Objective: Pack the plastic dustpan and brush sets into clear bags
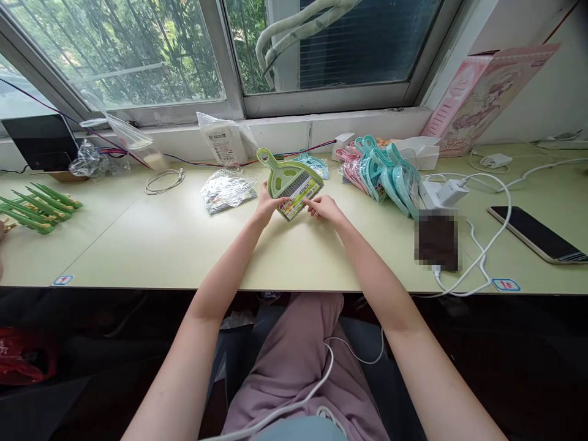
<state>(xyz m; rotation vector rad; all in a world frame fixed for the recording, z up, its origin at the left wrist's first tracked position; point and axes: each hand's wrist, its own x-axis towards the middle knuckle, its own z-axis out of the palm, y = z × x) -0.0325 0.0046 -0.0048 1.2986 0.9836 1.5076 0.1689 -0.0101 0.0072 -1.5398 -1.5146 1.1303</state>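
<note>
A small green dustpan and brush set (281,173) is held above the desk, its handle tilted up and to the left. A printed yellow-green label (301,197) lies across its front, below the dark bristles. My left hand (266,206) is closed around its lower left side, thumb over the front. On the other side, my right hand (325,209) pinches the label's right edge with its fingers curled. Some blue dustpan sets (313,163) lie just behind. A crumpled clear plastic packet (228,191) rests left of my left hand.
Pink and blue dustpan sets (383,171) are piled at the right. Near them are a power adapter (452,192), white cables and a phone (542,234). Green items (39,208) stand at the far left, beside part of another person's hand. A cable coil (164,181) lies nearer.
</note>
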